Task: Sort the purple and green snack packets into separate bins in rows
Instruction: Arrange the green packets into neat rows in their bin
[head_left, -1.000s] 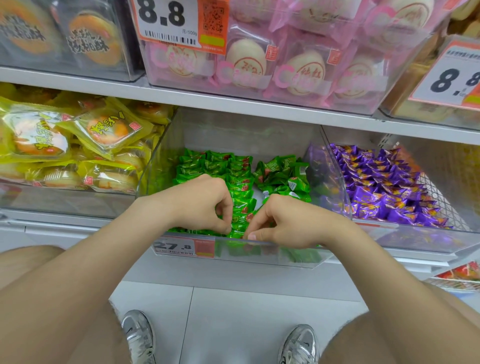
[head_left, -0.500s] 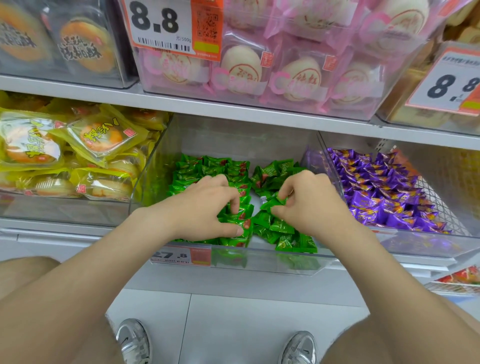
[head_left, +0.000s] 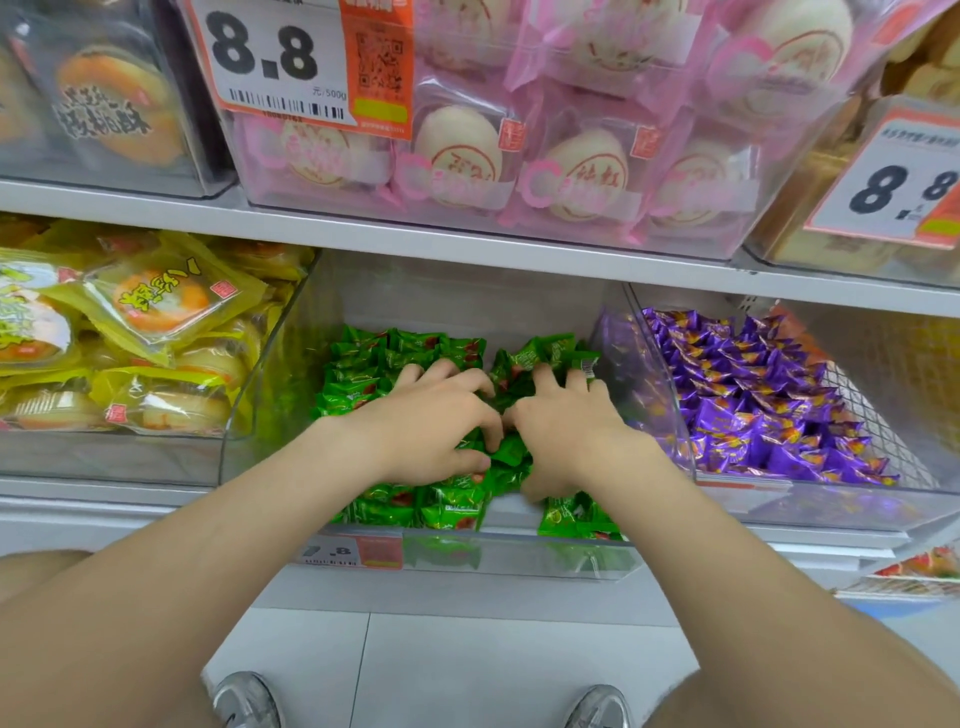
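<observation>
Left hand (head_left: 436, 421) and right hand (head_left: 566, 426) were pressed side by side into a bin of green packets (head_left: 452, 506).
The left hand's fingers were curled, with a packet pinched against the thumb. The right hand's fingers were bent and spread over the pile; whether anything was held could not be told. The green packets were kept in the clear middle bin (head_left: 519, 558), and purple packets (head_left: 753, 405) were laid in rows in the right bin (head_left: 831, 509) beside it. Yellow pastry packs (head_left: 156, 301) were seen at left.
</observation>
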